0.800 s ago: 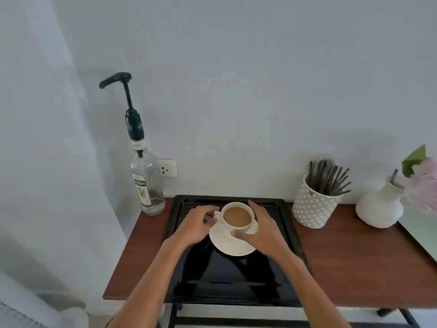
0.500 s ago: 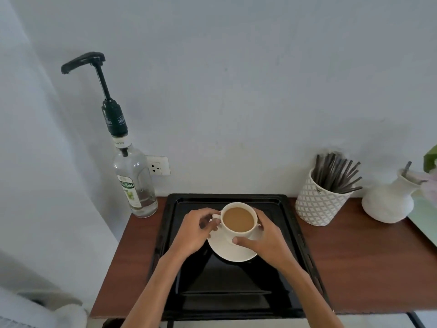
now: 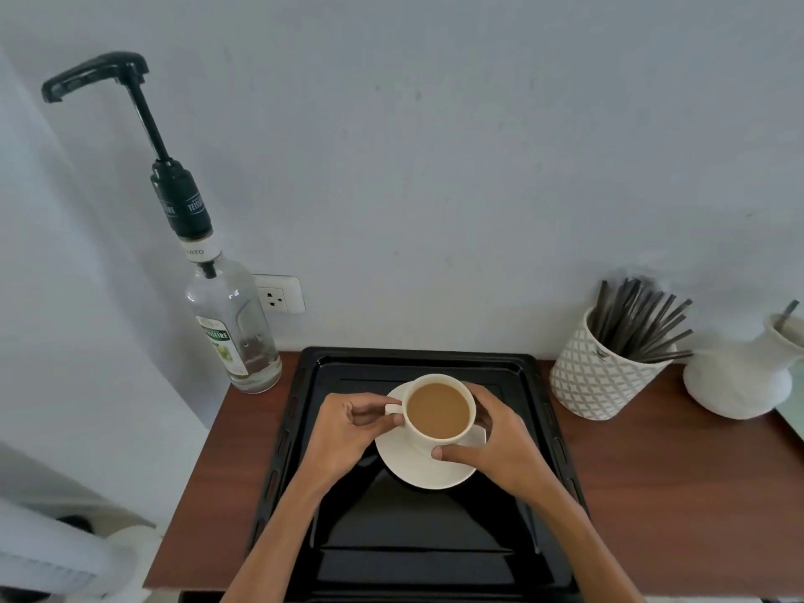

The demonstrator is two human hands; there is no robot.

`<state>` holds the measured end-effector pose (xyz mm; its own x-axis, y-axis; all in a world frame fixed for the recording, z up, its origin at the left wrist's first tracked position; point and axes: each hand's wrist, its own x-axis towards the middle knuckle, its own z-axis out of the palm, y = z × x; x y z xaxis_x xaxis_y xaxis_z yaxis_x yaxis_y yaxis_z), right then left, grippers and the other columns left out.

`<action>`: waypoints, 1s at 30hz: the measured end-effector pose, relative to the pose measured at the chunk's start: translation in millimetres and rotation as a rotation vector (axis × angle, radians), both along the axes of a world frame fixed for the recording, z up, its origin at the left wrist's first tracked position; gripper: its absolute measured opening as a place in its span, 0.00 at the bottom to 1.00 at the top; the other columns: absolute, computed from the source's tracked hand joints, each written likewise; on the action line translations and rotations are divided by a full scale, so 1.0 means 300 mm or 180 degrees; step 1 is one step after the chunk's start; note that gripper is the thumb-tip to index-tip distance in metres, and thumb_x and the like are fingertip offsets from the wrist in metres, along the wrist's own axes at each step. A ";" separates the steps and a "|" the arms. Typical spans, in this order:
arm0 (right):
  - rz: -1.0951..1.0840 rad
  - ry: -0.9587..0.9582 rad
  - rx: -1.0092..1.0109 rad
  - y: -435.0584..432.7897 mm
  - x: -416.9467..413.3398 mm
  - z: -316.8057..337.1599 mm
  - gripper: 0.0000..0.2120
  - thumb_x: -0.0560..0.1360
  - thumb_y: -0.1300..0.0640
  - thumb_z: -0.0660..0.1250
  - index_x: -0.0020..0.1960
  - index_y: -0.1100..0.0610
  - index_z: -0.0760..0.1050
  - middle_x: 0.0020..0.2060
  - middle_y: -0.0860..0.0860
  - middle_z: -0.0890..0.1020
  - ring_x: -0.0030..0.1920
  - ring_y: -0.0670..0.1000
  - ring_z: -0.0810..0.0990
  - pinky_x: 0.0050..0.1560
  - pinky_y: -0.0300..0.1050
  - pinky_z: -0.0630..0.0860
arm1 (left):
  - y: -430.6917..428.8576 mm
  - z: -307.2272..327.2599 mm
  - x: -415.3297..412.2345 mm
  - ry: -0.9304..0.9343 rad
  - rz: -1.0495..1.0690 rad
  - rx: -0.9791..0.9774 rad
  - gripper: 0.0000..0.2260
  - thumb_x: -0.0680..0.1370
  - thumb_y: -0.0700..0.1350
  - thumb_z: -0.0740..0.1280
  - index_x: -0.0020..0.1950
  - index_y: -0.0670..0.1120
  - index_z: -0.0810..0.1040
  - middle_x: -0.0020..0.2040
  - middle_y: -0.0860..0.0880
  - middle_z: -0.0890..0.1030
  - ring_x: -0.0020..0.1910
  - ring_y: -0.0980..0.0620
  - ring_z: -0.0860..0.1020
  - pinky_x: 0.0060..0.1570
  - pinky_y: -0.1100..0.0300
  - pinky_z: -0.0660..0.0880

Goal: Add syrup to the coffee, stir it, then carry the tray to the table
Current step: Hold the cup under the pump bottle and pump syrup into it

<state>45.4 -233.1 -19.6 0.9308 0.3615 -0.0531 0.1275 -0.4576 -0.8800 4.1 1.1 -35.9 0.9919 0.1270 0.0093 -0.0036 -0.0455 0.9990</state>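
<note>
On the black tray (image 3: 417, 554), your hands now clasp the cup (image 3: 439, 411), left hand (image 3: 343, 433) pinching its handle, right hand (image 3: 496, 446) cradling; syrup bottle (image 3: 235, 337) comes next.

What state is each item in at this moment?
Coffee cup: upright on its saucer, full of milky coffee.
Saucer: flat on the black tray.
Syrup bottle: upright beside the tray, pump raised, almost empty.
Stirrer holder: upright, full of dark sticks.
White vase: upright.
Left hand: fingers pinching the cup handle.
Right hand: cupping the cup's side.
</note>
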 end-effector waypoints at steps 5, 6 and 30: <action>0.0114 -0.0027 0.0004 0.002 0.016 0.014 0.41 0.57 0.47 0.86 0.67 0.41 0.74 0.60 0.40 0.83 0.63 0.44 0.80 0.66 0.53 0.78 | -0.011 0.016 -0.014 -0.0050 0.0130 -0.0103 0.10 0.71 0.45 0.78 0.51 0.46 0.90 0.49 0.48 0.90 0.51 0.49 0.89 0.51 0.60 0.84; 0.0143 -0.0049 0.0024 0.004 0.018 0.020 0.40 0.57 0.47 0.86 0.67 0.41 0.74 0.59 0.39 0.83 0.62 0.44 0.80 0.66 0.53 0.78 | -0.015 0.019 -0.020 -0.0063 0.0174 -0.0133 0.10 0.71 0.45 0.78 0.51 0.46 0.90 0.49 0.49 0.90 0.50 0.50 0.89 0.50 0.61 0.84; 0.0906 -0.0566 0.0380 0.166 0.001 0.236 0.35 0.58 0.40 0.84 0.63 0.36 0.75 0.58 0.36 0.83 0.59 0.42 0.82 0.62 0.48 0.80 | 0.085 0.237 -0.204 -0.0605 0.0961 0.0047 0.08 0.75 0.43 0.77 0.53 0.48 0.89 0.49 0.49 0.90 0.51 0.50 0.88 0.50 0.63 0.84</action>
